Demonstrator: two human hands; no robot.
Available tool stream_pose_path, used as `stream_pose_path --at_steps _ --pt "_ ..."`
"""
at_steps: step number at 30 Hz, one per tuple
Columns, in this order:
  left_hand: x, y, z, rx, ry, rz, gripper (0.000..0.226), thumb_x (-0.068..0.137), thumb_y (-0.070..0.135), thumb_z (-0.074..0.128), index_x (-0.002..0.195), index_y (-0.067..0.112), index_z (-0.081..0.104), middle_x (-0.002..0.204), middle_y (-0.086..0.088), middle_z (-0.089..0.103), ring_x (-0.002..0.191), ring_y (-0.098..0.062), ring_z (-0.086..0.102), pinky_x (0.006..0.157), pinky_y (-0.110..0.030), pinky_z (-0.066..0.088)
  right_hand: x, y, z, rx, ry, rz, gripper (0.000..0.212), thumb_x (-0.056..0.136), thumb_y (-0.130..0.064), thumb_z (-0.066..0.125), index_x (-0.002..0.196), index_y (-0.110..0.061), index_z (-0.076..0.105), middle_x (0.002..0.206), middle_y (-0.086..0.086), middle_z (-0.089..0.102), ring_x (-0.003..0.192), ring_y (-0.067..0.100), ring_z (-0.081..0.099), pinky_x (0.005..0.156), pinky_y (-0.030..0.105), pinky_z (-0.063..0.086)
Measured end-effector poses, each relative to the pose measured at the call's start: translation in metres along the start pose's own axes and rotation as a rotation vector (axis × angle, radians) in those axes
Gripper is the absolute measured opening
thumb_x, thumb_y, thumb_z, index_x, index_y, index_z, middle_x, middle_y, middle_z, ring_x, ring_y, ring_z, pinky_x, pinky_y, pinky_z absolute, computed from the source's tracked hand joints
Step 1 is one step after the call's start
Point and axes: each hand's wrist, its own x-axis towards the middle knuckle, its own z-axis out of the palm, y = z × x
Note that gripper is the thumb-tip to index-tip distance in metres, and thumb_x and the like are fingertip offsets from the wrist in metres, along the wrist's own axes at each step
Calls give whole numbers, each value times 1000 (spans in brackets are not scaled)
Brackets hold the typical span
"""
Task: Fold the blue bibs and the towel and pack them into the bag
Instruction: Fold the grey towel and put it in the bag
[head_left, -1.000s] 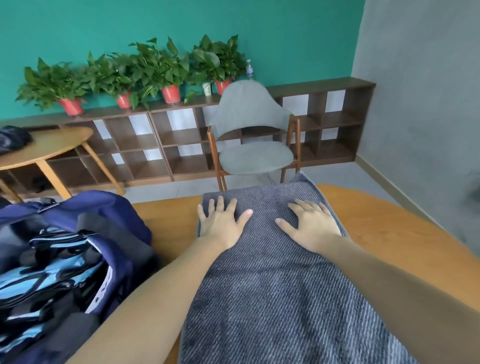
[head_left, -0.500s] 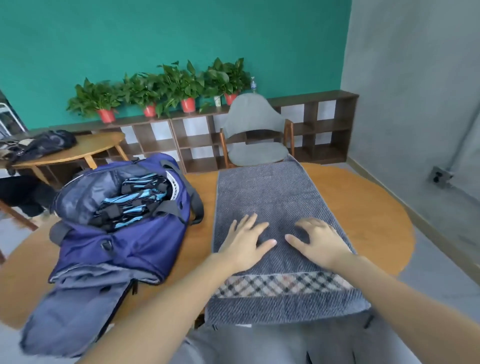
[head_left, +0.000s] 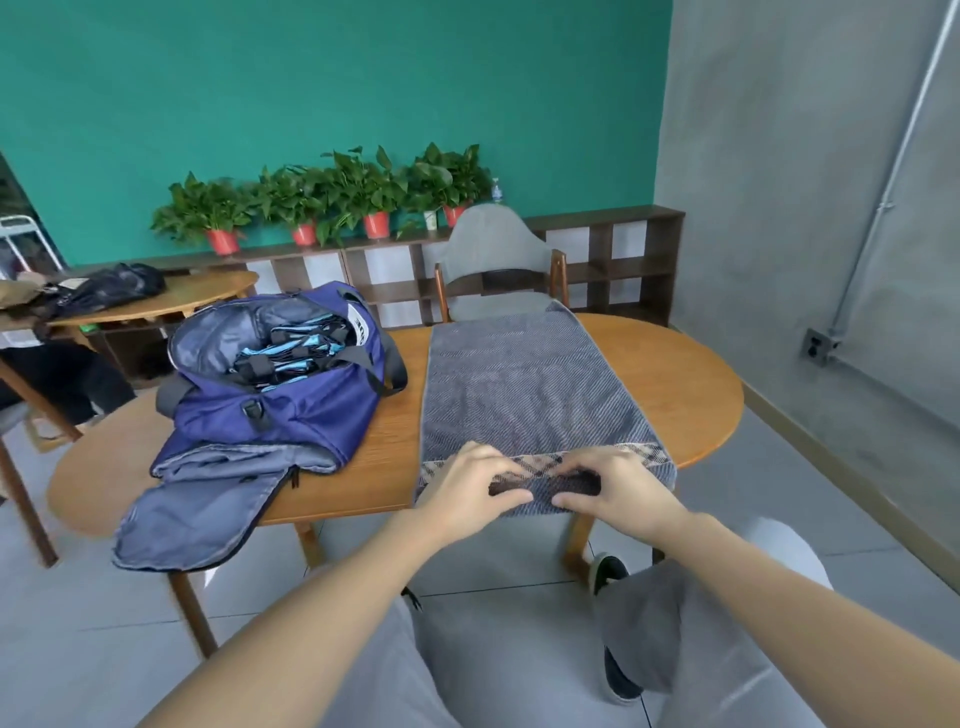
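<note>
Nearest the camera, the person's grey-trousered legs and dark shoes (head_left: 612, 571) stand on the tiled floor, partly cut off by the lower frame edge. Both forearms reach forward to the near edge of the wooden table (head_left: 691, 395). The left hand (head_left: 470, 486) and the right hand (head_left: 618, 491) each pinch the near hem of the grey towel (head_left: 530, 395), thumbs under and fingers curled over the edge beside its plaid band; the hem between them is blurred. The towel lies flat lengthwise across the table, its far end hanging past the far edge. To its left, apart from it, sits the open blue bag (head_left: 275, 400), flap hanging over the near table edge; folded blue bibs (head_left: 291, 351) fill its mouth, individual pieces hard to separate. A white label (head_left: 359, 325) on the bag's rim bears dark lettering too small to read. Beyond stand a grey chair (head_left: 493, 260), a low shelf unit (head_left: 613, 260), and potted plants (head_left: 332, 200) against a teal wall. A second table (head_left: 197, 296) at left carries a dark bundle, indistinct.
</note>
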Motion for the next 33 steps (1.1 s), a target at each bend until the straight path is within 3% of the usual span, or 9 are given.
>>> stream_pose_path --at_steps 4,6,9,12,15,17,23,27,33 --pt "-11 -2 -2 35 -55 -31 56 78 63 76 124 32 69 118 9 60 117 -11 51 105 -37 43 -4 4 16 -221 -89 -27 77 77 -55 77 143 -30 48 146 -8 43 137 17 36 116 38 28" --pt "-15 -2 -1 98 -87 -29 65 74 64 79 130 33 64 125 9 57 120 -11 48 106 -34 41 -6 5 27 -374 -72 -46 80 80 -50 74 149 -28 40 150 -7 38 140 22 32 117 42 26" --pt "-17 -1 1 163 -98 -22 63 74 55 82 128 32 59 128 11 52 120 -9 42 102 -28 37 -7 3 38 -388 86 -82 55 86 -38 66 139 -26 53 139 -4 54 131 25 47 111 43 37" --pt "-19 0 -1 67 -2 -21 27 85 37 76 106 26 62 109 14 58 105 -9 50 86 -25 38 -8 1 37 -187 247 -99 30 91 -35 63 116 -20 70 114 -5 69 108 20 64 96 36 49" --pt "-20 0 -12 -32 63 -92 12 90 39 70 93 28 65 82 20 59 75 -1 53 71 -29 47 -8 -1 23 -71 174 -46 25 96 -38 66 110 -20 75 105 -11 70 94 7 62 80 19 45" --pt "-20 -2 -21 -44 23 -140 10 93 39 68 95 30 66 78 17 61 66 -1 56 69 -32 51 -8 -1 12 -31 120 -17 22 96 -39 66 108 -23 76 102 -15 69 90 1 60 79 17 46" --pt "-25 -17 -44 -5 -42 -243 17 93 35 65 109 31 67 100 9 67 88 -12 61 79 -34 53 -12 11 -14 -84 65 108 5 94 -31 69 98 -31 73 96 -17 67 89 6 62 81 32 54" --pt "-34 -24 -53 11 -14 -288 11 92 34 70 96 24 71 91 5 68 86 -15 61 74 -32 47 -20 29 -29 -177 27 204 12 89 -22 67 83 -32 66 88 -13 64 85 15 60 76 40 55" --pt "-35 -12 -71 -62 89 -334 7 96 30 65 95 23 66 89 5 69 86 -15 63 78 -33 51 -28 30 -66 5 102 259 7 92 -27 72 86 -31 74 86 -11 70 85 10 64 76 28 53"
